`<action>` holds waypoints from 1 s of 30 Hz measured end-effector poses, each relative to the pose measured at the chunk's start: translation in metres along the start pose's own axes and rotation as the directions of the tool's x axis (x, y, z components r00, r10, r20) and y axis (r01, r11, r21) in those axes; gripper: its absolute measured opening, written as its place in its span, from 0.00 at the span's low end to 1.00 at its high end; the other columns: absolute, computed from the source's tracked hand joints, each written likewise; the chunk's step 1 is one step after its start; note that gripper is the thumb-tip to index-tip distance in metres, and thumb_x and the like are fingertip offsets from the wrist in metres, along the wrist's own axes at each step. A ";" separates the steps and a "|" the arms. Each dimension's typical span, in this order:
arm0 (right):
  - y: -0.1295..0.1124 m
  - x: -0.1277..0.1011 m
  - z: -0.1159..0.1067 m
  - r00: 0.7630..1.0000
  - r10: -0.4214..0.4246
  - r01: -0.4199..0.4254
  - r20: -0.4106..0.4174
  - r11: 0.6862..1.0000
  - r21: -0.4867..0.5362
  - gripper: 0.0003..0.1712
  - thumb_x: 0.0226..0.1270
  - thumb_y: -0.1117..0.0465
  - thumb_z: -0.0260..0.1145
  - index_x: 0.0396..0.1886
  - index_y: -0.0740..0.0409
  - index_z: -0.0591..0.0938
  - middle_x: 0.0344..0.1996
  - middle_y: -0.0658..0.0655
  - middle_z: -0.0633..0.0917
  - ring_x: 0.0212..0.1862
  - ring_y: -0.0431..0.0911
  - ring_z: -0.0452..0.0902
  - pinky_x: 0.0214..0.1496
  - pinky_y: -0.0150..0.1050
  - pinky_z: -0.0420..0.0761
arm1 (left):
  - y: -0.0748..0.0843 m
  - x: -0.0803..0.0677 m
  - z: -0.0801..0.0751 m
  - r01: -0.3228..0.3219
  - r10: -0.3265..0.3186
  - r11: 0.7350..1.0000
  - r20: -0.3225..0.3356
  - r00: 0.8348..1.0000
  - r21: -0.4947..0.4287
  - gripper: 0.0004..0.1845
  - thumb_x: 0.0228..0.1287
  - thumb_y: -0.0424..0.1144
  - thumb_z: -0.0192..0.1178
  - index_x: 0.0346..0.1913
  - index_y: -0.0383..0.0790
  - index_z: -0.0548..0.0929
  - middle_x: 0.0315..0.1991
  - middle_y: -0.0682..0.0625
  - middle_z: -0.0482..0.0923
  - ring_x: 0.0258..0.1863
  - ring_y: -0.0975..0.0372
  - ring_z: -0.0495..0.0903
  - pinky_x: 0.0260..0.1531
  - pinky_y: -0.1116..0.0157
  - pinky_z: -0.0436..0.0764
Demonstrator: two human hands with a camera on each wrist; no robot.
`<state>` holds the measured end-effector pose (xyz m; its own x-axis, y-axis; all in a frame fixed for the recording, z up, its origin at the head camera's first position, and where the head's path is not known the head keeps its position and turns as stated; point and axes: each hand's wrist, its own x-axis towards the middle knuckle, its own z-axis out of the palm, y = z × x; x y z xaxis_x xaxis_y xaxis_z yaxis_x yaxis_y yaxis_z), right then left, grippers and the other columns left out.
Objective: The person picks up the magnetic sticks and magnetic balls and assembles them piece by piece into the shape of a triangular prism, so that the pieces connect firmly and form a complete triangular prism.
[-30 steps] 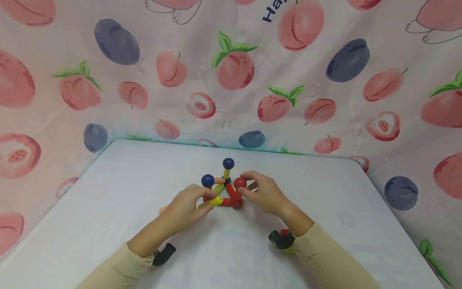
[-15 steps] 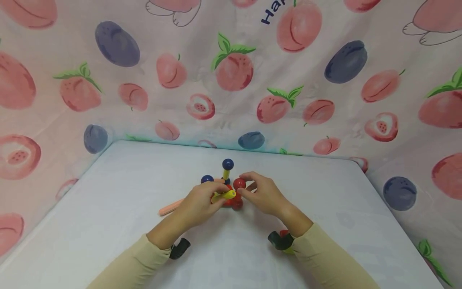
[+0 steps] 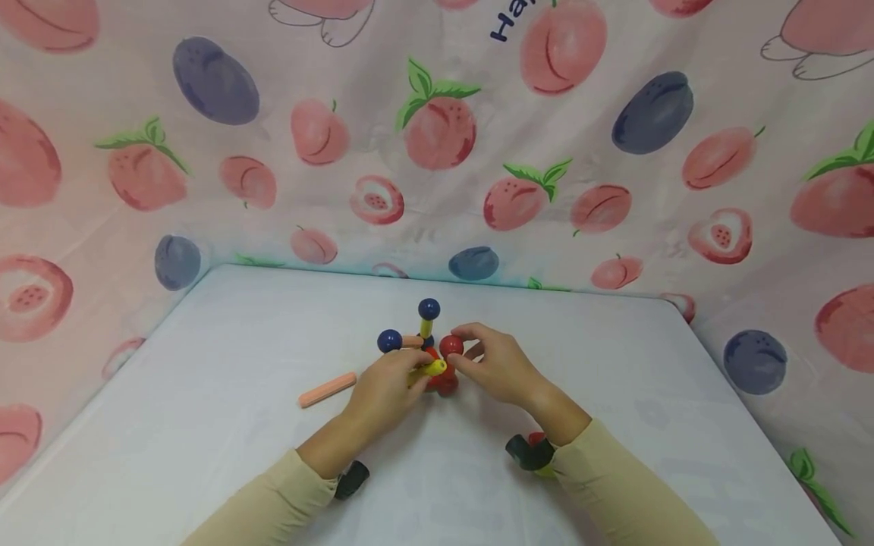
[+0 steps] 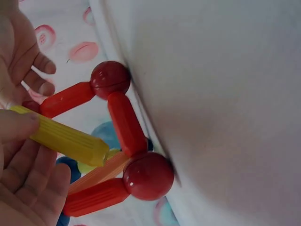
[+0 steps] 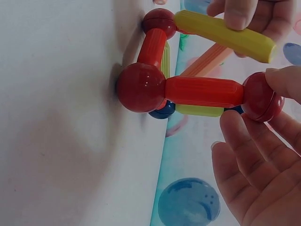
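Observation:
My left hand (image 3: 385,387) pinches a yellow magnetic rod (image 4: 73,141) between thumb and fingers, one end sticking out toward the right hand. The right hand (image 3: 501,364) holds a red ball (image 5: 258,96) by thumb and fingertips; this ball tops an upright red rod (image 5: 204,92). Below that rod another red ball (image 5: 141,88) sits at the table surface, joined by a red rod (image 4: 127,123) to a further red ball. Farther back the same frame carries blue balls (image 3: 429,309), a peach rod (image 3: 412,342) and yellow rods. The left hand hides part of the frame in the head view.
A loose peach rod (image 3: 328,390) lies on the white table (image 3: 225,364) left of the left hand. Dark curved pieces (image 3: 352,480) sit at both cuffs. A red piece (image 3: 536,437) shows by the right wrist. Behind the table hangs a fruit-print cloth (image 3: 423,227).
The left hand has moved right with the yellow rod, over the frame toward the held red ball, uncovering the loose peach rod. The right hand has stayed on its ball.

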<state>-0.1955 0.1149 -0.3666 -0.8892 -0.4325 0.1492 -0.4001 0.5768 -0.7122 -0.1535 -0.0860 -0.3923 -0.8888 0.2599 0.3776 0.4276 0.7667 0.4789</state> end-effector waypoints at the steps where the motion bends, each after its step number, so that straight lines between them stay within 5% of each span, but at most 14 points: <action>1: 0.000 0.000 0.000 1.000 -0.001 0.001 0.001 1.000 -0.002 0.25 0.69 0.58 0.69 0.62 0.61 0.77 0.55 0.57 0.83 0.46 0.49 0.82 0.41 0.37 0.84 | 0.000 0.000 0.001 -0.002 0.002 1.000 -0.008 1.000 0.008 0.12 0.61 0.34 0.72 0.47 0.39 0.85 0.44 0.48 0.85 0.44 0.56 0.83 0.45 0.59 0.83; 10: 0.000 0.001 -0.001 1.000 -0.004 0.004 0.002 1.000 -0.011 0.24 0.69 0.58 0.69 0.61 0.60 0.77 0.55 0.57 0.83 0.46 0.49 0.82 0.41 0.36 0.84 | 0.005 0.000 0.010 -0.069 0.083 0.992 -0.131 0.988 0.109 0.12 0.58 0.33 0.74 0.43 0.38 0.84 0.41 0.47 0.86 0.40 0.56 0.83 0.40 0.60 0.85; 30: 0.002 0.000 -0.001 1.000 0.015 -0.015 0.002 1.000 0.001 0.23 0.68 0.60 0.70 0.61 0.60 0.77 0.55 0.57 0.83 0.46 0.50 0.82 0.40 0.37 0.84 | 0.008 0.002 0.014 -0.007 0.020 0.995 -0.128 0.992 0.104 0.12 0.60 0.32 0.71 0.45 0.33 0.83 0.40 0.44 0.85 0.39 0.55 0.85 0.40 0.61 0.85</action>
<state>-0.1967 0.1162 -0.3673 -0.8948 -0.4248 0.1374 -0.3863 0.5823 -0.7154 -0.1540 -0.0710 -0.3991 -0.8513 0.1980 0.4859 0.4144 0.8217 0.3911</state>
